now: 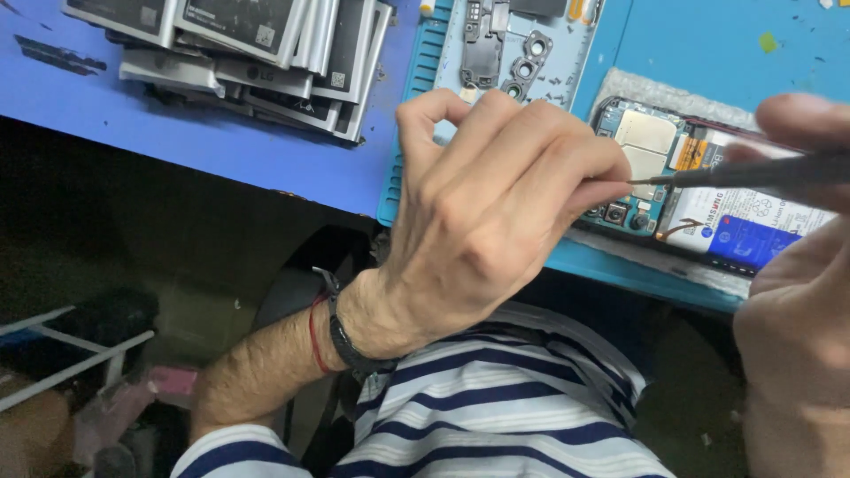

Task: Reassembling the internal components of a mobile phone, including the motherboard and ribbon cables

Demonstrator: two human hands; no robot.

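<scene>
Knuckles up and wrist bent, the left hand [482, 212] pinches the fine tip of a thin dark metal screwdriver [753, 173], whose handle the blurred right hand [797, 292] grips. Beyond them, the opened phone with its exposed blue circuit board [699, 190] lies on a teal work mat [620, 261], silver flat batteries [257, 53] stacked farther left.

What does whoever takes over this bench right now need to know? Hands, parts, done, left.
Left hand: fingertips pinched at the tip of the screwdriver, over the opened phone.
Right hand: holds the screwdriver, blurred at the frame's right edge.
Phone lies back-off on the teal mat, with board and battery exposed.
Removed black covers and camera ring piece sit further up the mat. Stack of loose batteries on the blue table, left.
Done: back cover off, some covers out.
Left: the battery remains in place; whether any screws remain, I cannot tell.
</scene>
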